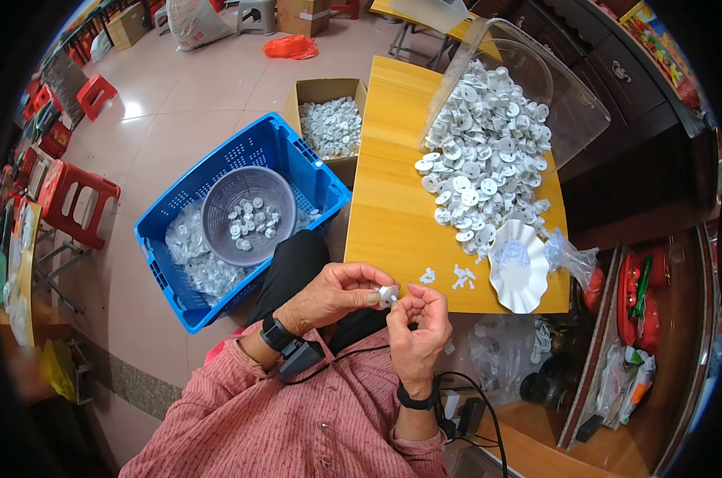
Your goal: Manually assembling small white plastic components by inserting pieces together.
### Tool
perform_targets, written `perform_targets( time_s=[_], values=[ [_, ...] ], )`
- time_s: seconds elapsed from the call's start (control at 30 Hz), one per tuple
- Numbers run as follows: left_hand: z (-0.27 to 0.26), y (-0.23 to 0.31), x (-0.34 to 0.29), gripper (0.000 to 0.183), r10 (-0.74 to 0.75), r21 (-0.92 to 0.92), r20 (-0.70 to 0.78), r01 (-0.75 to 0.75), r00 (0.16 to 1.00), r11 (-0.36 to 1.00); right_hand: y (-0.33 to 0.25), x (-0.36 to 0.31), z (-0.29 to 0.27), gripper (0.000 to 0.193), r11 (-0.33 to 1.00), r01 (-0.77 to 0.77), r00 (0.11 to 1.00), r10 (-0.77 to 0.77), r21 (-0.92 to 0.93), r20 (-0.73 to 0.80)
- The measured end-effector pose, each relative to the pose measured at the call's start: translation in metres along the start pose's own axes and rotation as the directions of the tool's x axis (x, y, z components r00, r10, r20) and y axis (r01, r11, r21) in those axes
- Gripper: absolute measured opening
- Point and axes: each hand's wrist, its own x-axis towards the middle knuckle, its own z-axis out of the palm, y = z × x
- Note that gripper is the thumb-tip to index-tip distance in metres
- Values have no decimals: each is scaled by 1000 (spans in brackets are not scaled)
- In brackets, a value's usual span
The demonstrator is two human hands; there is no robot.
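Observation:
My left hand (335, 293) pinches a small round white plastic piece (386, 296) between thumb and fingertips, just off the near edge of the yellow table (389, 175). Close against its right side, my right hand (419, 325) has thumb and forefinger pressed together; what they hold, if anything, is hidden. A few tiny white plastic parts (463, 276) lie on the table beyond my hands. To their right stands a white scalloped dish (519, 295) with small pale pieces in it. A big heap of round white plastic pieces (484, 151) spills from a clear plastic bin (572, 103) tipped on its side.
At my left, a blue crate (174, 283) holds bagged pieces and a grey basket (217, 239) with some round white ones. Behind it sits a cardboard box (293, 107) full of similar pieces. Red stools (78, 199) stand farther left. A black cable (488, 406) runs beside my right arm.

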Motion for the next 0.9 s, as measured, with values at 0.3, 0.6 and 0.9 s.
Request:
perform_targets(
  time_s=[0.3, 0.6, 0.9],
  values=[
    [-2, -2, 1, 24, 5, -23, 18, -5, 1000, 1000, 0, 0, 2, 26, 999, -40, 999, 40, 35, -2],
    [-5, 7, 0, 24, 43, 196, 51, -53, 998, 979, 0, 1, 1, 27, 1000, -8, 999, 8, -6, 42],
    [-8, 16, -4, 25, 53, 164, 37, -58, 998, 985, 5, 1, 4, 23, 987, -54, 995, 40, 149, 96]
  ],
)
